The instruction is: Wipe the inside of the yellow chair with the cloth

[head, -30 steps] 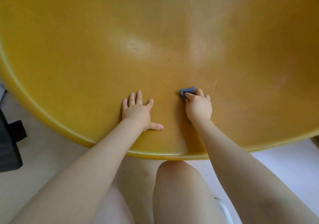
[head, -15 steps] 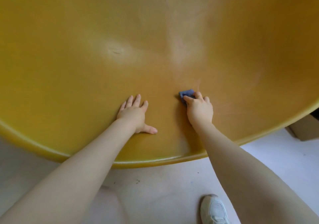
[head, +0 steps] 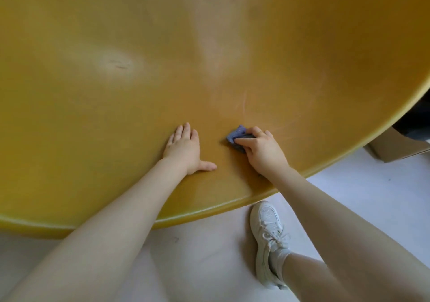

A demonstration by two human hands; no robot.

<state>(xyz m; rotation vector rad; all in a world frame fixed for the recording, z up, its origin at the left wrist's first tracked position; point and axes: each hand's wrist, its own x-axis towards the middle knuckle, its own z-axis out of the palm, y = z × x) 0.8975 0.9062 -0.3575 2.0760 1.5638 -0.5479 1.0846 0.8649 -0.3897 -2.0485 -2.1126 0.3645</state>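
The yellow chair [head: 116, 115] is a big curved shell that fills most of the head view, its rounded rim running along the bottom and up the right side. A small blue-grey cloth [head: 236, 134] lies bunched on the inner surface near the rim. My right hand [head: 263, 151] grips the cloth and presses it on the shell; most of the cloth is hidden under the fingers. My left hand [head: 186, 150] rests flat on the shell just left of it, fingers spread, thumb out, holding nothing.
Pale floor [head: 197, 266] lies below the rim. My right foot in a white sneaker [head: 267, 238] stands on it. A brown cardboard box [head: 395, 148] sits at the right, beside the chair's edge. Faint streaks [head: 244, 101] mark the shell above the cloth.
The view has swung left and tilted: the rim now rises at the right, and the knee has given way to the sneaker. My right hand with the cloth slid slightly toward the rim.
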